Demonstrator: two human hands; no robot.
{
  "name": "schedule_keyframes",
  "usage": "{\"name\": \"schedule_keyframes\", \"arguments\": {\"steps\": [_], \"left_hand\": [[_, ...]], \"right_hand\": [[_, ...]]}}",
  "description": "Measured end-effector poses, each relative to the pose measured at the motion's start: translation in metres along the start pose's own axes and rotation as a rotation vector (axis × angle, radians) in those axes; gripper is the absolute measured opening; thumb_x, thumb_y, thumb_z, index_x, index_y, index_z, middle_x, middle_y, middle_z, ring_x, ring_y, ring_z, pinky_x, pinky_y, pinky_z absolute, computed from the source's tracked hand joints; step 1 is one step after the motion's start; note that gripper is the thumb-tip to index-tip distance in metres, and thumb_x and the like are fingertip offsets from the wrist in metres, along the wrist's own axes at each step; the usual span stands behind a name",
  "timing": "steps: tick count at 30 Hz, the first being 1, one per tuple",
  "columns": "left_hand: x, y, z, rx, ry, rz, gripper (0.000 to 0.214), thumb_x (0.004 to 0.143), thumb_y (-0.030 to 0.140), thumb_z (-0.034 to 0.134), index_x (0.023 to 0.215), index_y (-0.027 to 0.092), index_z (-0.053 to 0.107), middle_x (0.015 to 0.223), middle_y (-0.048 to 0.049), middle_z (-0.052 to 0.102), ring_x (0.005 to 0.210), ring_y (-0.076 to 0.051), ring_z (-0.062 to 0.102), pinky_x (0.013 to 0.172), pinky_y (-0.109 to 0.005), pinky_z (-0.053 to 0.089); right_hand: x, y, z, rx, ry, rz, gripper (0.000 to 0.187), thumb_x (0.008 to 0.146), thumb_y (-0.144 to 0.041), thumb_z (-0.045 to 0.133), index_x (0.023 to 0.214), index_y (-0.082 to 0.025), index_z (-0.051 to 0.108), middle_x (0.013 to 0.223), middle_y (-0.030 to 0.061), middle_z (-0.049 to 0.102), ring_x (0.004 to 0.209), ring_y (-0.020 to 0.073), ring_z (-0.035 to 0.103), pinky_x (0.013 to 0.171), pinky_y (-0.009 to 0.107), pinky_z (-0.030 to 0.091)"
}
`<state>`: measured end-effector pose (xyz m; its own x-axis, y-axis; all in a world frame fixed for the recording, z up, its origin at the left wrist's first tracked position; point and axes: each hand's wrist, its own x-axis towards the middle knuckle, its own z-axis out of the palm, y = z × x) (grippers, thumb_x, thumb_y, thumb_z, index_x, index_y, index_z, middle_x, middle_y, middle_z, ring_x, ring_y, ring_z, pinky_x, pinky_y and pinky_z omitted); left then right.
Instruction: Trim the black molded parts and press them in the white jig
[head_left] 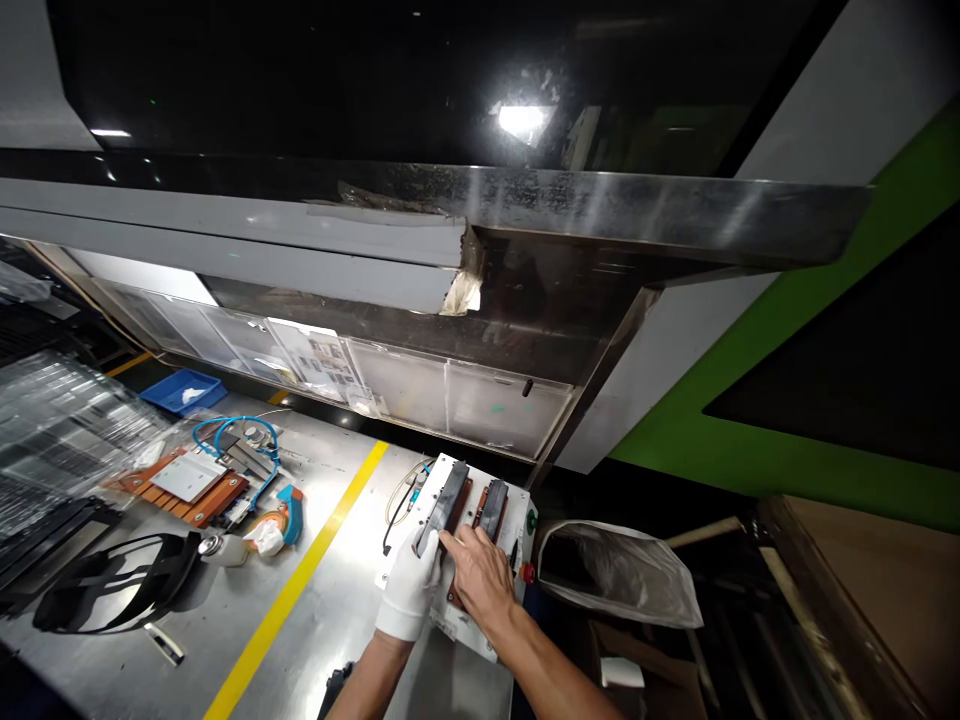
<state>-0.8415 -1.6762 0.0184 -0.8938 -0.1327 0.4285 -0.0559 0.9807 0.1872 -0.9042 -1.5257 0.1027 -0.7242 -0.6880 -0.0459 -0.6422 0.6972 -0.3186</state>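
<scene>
A: What is the left hand (411, 590) doing?

B: It is wearing a white glove and reaching onto the near left part of the jig (517, 500). Its fingers are closing round the near end of the left bar (447, 498), so it is grasping that bar.

A: And the bar itself?

B: It is lying lengthwise on the jig's left half, running away from the person.

A: What about the right hand (480, 575)?

B: It is bare and resting on the jig's near middle. Its forefinger is stretching out and touching the jig just beside the gloved fingers. The other fingers are curling loosely and clasping nothing.

A: Is anything else sitting on the jig?

B: A right bar (493, 508) is lying on its right half, alongside the first. A green button (531, 520) and a red button (527, 572) are showing at the jig's right edge.

A: And around it?

B: A black cable (396, 512) is trailing off the jig's left side, a yellow line (300, 590) is running further left of the jig, and a bag (615, 570) is gaping open just right of the jig.
</scene>
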Motion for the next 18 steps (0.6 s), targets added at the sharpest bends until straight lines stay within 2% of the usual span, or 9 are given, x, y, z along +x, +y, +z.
{"name": "schedule_keyframes", "arguments": {"steps": [3,6,9,11,13,15,16,18], "left_hand": [[0.005,0.000,0.000,0.014,0.058,0.068,0.031,0.087,0.011,0.049,0.104,0.000,0.073,0.098,-0.0260,0.074,0.089,-0.030,0.074,0.084,-0.039,0.064],[0.006,0.000,0.001,0.026,0.097,0.084,0.030,0.087,0.012,0.050,0.104,0.000,0.072,0.094,-0.0251,0.074,0.089,-0.032,0.074,0.083,-0.041,0.064],[0.003,-0.001,0.000,0.021,0.095,0.071,0.033,0.089,0.013,0.051,0.114,0.002,0.068,0.101,-0.0231,0.073,0.096,-0.030,0.073,0.086,-0.041,0.064],[0.003,-0.004,-0.002,0.016,0.060,0.078,0.038,0.090,0.016,0.052,0.124,0.005,0.064,0.111,-0.0223,0.071,0.103,-0.029,0.071,0.091,-0.041,0.062],[0.006,-0.008,-0.004,0.011,0.020,0.100,0.042,0.090,0.021,0.055,0.130,0.007,0.061,0.114,-0.0211,0.069,0.106,-0.029,0.070,0.091,-0.041,0.063],[0.012,-0.012,-0.008,-0.026,-0.041,0.120,0.048,0.089,0.026,0.059,0.135,0.011,0.059,0.112,-0.0187,0.069,0.104,-0.029,0.070,0.088,-0.041,0.064],[0.016,-0.014,-0.009,-0.047,-0.072,0.122,0.050,0.089,0.027,0.060,0.136,0.013,0.058,0.111,-0.0177,0.069,0.102,-0.028,0.070,0.086,-0.040,0.064],[0.020,-0.017,-0.012,-0.079,-0.111,0.119,0.050,0.089,0.028,0.061,0.136,0.012,0.059,0.111,-0.0185,0.068,0.101,-0.028,0.070,0.087,-0.040,0.064]], "right_hand": [[0.000,-0.001,0.000,-0.011,0.014,0.012,0.046,0.099,-0.014,0.035,0.133,-0.034,0.058,0.102,0.0033,0.064,0.096,0.0233,0.057,0.068,0.032,0.043],[0.003,-0.004,-0.002,-0.009,0.033,0.033,0.045,0.100,-0.015,0.035,0.132,-0.034,0.060,0.102,0.0041,0.065,0.096,0.0240,0.059,0.069,0.031,0.046],[0.003,-0.005,-0.001,0.034,0.081,0.099,0.052,0.097,-0.010,0.033,0.137,-0.034,0.058,0.105,0.0050,0.065,0.099,0.0251,0.061,0.074,0.032,0.050],[-0.008,0.002,0.006,0.153,0.176,0.189,0.054,0.098,-0.011,0.031,0.145,-0.031,0.050,0.114,0.0070,0.065,0.103,0.0245,0.062,0.080,0.033,0.054],[-0.034,0.016,0.023,0.342,0.335,0.263,0.047,0.102,-0.021,0.031,0.147,-0.025,0.046,0.125,0.0104,0.063,0.113,0.0231,0.062,0.090,0.033,0.055],[-0.076,0.032,0.048,0.519,0.468,0.299,0.042,0.103,-0.035,0.034,0.138,-0.022,0.053,0.131,0.0125,0.062,0.122,0.0222,0.060,0.101,0.034,0.053],[-0.101,0.039,0.062,0.574,0.469,0.325,0.041,0.102,-0.039,0.036,0.131,-0.023,0.059,0.129,0.0123,0.064,0.121,0.0226,0.061,0.102,0.035,0.053],[-0.152,0.044,0.089,0.645,0.366,0.460,0.044,0.101,-0.043,0.031,0.126,-0.028,0.064,0.129,0.0115,0.066,0.119,0.0231,0.064,0.104,0.036,0.053]]}}
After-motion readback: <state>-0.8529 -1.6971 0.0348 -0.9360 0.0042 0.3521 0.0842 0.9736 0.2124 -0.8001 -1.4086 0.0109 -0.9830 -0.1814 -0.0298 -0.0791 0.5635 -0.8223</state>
